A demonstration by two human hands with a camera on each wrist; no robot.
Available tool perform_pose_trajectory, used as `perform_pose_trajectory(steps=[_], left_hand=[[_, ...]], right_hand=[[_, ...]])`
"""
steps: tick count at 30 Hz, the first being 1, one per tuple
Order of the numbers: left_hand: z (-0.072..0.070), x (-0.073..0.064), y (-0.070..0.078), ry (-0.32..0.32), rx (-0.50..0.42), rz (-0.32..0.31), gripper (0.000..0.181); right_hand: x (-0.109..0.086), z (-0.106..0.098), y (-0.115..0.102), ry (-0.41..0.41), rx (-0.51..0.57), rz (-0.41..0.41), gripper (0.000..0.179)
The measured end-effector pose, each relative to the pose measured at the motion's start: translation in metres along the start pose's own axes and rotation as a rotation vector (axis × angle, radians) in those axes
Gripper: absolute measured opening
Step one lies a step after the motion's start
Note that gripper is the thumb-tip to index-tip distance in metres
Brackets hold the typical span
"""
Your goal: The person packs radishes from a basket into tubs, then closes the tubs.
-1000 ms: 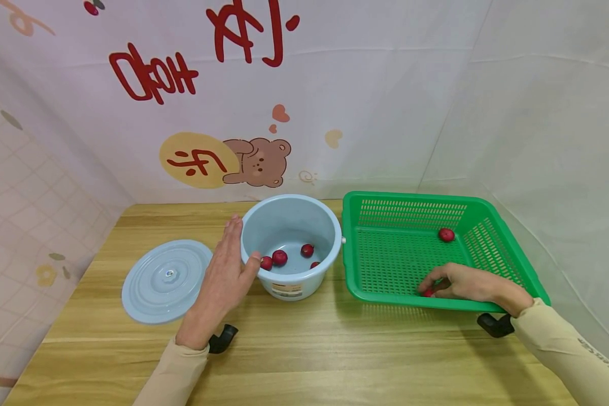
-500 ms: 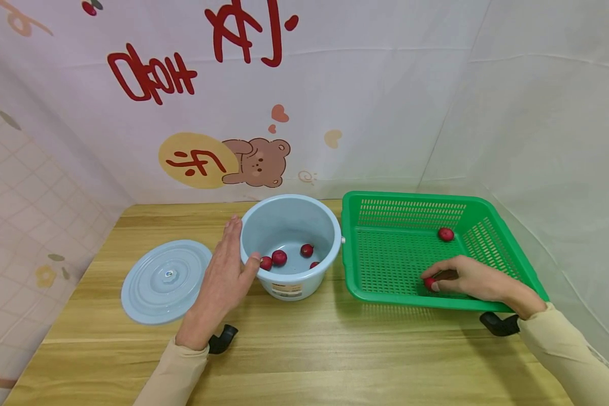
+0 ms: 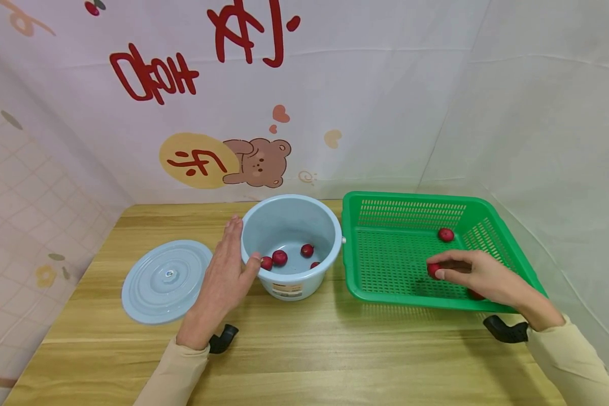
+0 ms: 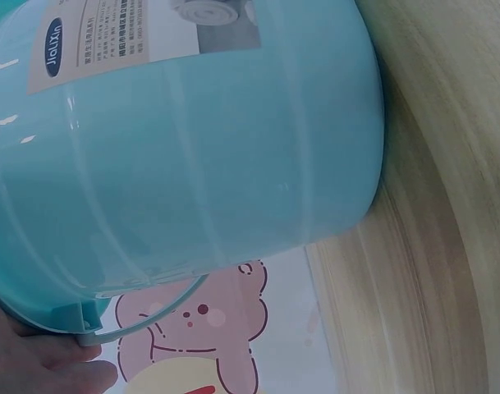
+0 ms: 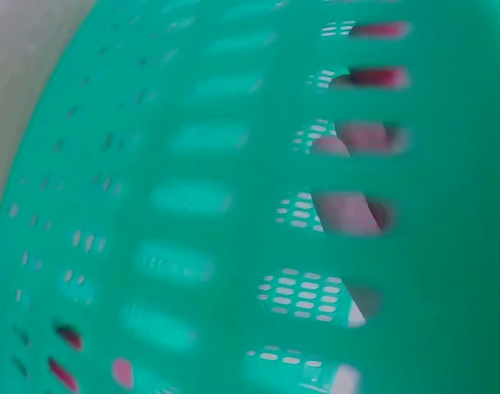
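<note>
My right hand (image 3: 482, 275) pinches a radish (image 3: 433, 271), small, round and red, between thumb and fingertips inside the green basket (image 3: 385, 301). Another radish (image 3: 446, 234) lies near the basket's far right corner. A further radish (image 3: 475, 294) is partly hidden beneath the hand. In the right wrist view, the slotted basket wall (image 5: 94, 213) hides most of the hand. My left hand (image 3: 225, 273) rests with straight fingers against the left rim of the light blue bucket (image 3: 289, 277). Several radishes (image 3: 279, 257) lie on the bucket's bottom. The left wrist view shows fingers (image 4: 69, 373) by the bucket's handle joint.
A light blue lid (image 3: 154, 301) lies flat on the wooden table (image 3: 304, 349), left of the bucket. The bucket and basket stand side by side, nearly touching. A printed cloth wall (image 3: 385, 113) closes off the back, and a plain one (image 3: 568, 169) the right.
My right hand has gripped the radish near the basket's front wall and moved it slightly away from me. A radish under the hand has come into view. The left hand stays in place.
</note>
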State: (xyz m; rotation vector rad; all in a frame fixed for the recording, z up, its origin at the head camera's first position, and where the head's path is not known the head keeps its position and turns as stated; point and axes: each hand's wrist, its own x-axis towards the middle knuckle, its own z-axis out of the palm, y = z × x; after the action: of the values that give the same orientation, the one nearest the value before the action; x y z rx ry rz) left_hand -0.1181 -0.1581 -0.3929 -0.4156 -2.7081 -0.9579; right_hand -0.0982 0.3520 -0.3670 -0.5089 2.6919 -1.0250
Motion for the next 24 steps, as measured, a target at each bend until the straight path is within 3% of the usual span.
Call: perform_pose_trajectory(steps=[8,18,24], left_hand=[[-0.001,0.000,0.001,0.009,0.006,0.006,0.077],[-0.002,0.000,0.001,0.013,0.011,0.004,0.077],[-0.002,0.000,0.002,0.011,0.007,0.002,0.077]], right_hand=[[-0.006,-0.002,-0.022,0.099,-0.006,0.040,0.031],[-0.005,0.002,-0.049,0.193,-0.004,-0.021,0.031],[-0.002,0.008,-0.065,0.252,0.058,-0.068,0.032]])
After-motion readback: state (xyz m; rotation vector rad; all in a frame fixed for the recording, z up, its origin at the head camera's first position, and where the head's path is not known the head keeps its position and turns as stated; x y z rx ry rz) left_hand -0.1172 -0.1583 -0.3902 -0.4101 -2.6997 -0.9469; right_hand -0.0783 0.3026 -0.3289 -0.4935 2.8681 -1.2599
